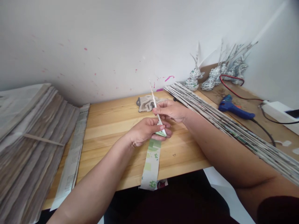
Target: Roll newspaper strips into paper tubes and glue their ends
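Observation:
A strip of printed paper [151, 163] with green patches runs up from the table's front edge, its upper end rolled into a thin pointed paper tube [153, 99]. My left hand [150, 130] is closed around the lower, wider end of this tube, thumb on top and fingers beneath. Just above it, my right hand [170, 110] pinches the tube between thumb and fingertips. The tube tilts away from me, its tip pointing at the wall. Some fingers of both hands are hidden behind the paper.
On the left stands a tall stack of newspaper [42, 124], with cut newspaper strips [72, 158] beside it. A crumpled cloth [146, 103] lies behind my hands. To the right are a bundle of rolled paper tubes [224, 126], a blue glue gun [235, 109] and woven paper figures [195, 77].

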